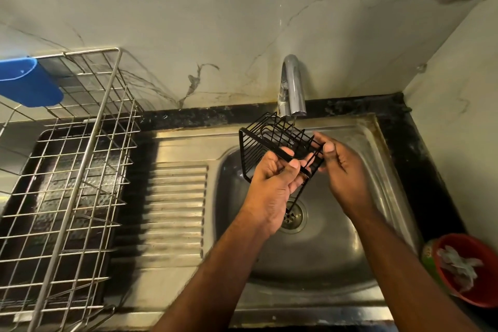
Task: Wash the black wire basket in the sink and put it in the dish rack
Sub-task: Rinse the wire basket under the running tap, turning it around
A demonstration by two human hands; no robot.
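Note:
A small black wire basket (260,140) is held tilted over the steel sink (336,250), just below the chrome tap (292,86). A thin stream of water falls from the spout onto its wires. My left hand (272,183) grips the basket's lower frame, thumb curled over a black bar. My right hand (342,167) holds the basket's right end, its fingers curled against the wires there. The steel wire dish rack (70,183) stands on the counter at the left, with nothing on its floor.
A blue plastic holder (29,83) hangs on the rack's back corner. The ribbed drainboard (175,207) lies between rack and sink bowl. A red bowl (469,269) with crumpled material stands on the dark counter at the right. The drain (293,215) sits below my hands.

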